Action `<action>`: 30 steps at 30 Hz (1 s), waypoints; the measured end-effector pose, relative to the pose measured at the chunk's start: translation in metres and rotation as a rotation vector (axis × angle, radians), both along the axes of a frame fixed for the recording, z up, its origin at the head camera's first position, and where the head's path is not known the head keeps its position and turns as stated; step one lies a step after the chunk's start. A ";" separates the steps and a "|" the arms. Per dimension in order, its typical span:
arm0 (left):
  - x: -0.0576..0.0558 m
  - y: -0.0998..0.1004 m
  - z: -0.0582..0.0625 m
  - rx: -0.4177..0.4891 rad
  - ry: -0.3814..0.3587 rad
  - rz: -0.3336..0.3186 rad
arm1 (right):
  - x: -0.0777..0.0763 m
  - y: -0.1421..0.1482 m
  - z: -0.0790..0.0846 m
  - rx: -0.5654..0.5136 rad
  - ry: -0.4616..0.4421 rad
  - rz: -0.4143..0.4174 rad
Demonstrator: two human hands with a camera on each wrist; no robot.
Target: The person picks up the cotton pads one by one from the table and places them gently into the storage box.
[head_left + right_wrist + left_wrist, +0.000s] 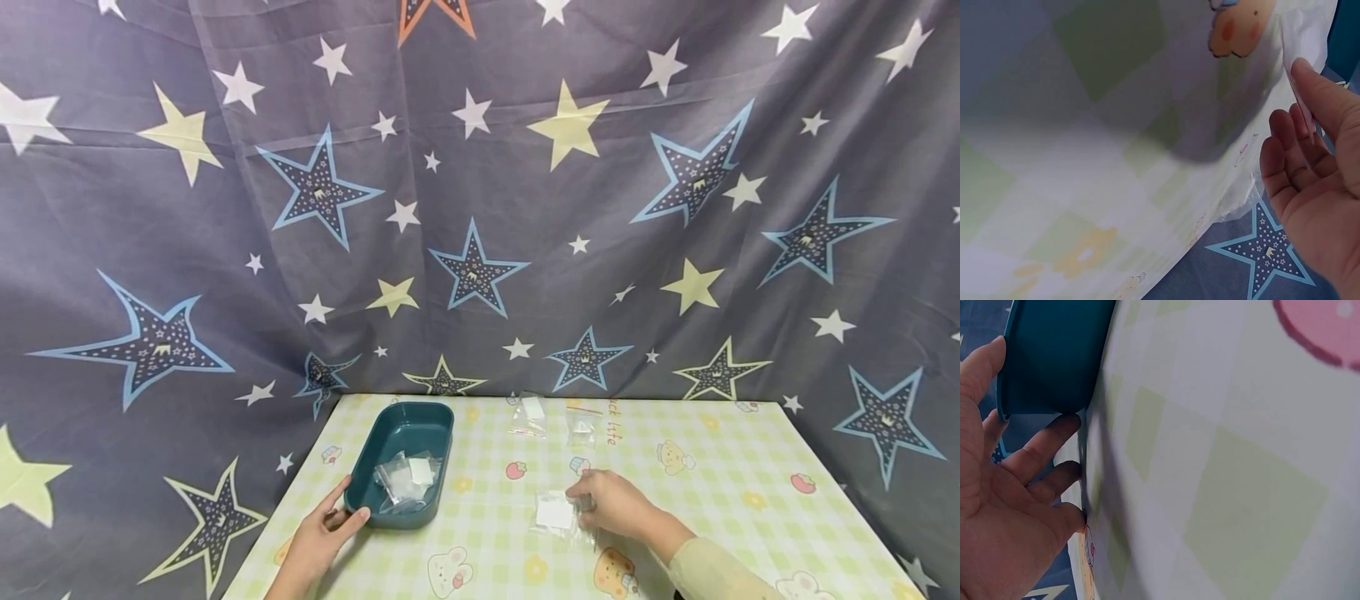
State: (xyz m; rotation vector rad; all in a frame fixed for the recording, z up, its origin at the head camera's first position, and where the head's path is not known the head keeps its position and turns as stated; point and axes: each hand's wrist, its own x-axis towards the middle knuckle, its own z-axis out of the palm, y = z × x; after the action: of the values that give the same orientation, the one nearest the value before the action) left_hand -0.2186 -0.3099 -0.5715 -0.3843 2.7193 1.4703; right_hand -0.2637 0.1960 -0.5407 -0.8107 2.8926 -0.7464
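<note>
While the left hand grips a teal box of clear bags at its near corner, the right hand pinches another such bag.

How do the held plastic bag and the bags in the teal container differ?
The held bag is pinched by the right hand; the bags in the teal container touch no hand. The held bag is over the tablecloth; those bags lie inside the container. Both show clear plastic and white pieces.

High forward-down head view, close wrist views, teal tub in common
</note>
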 end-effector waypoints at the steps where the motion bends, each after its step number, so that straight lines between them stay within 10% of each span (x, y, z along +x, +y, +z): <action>1: 0.000 0.000 0.000 -0.001 -0.002 0.001 | 0.000 0.000 0.001 -0.009 0.011 0.009; 30: -0.002 -0.002 0.000 0.009 -0.044 0.004 | -0.029 -0.063 0.054 -0.149 0.277 0.150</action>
State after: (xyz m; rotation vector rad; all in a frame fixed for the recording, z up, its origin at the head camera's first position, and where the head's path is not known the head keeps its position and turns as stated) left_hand -0.2202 -0.3117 -0.5716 -0.4164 2.6785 1.4568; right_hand -0.2926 0.1325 -0.4863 -1.2236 2.9913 -0.9079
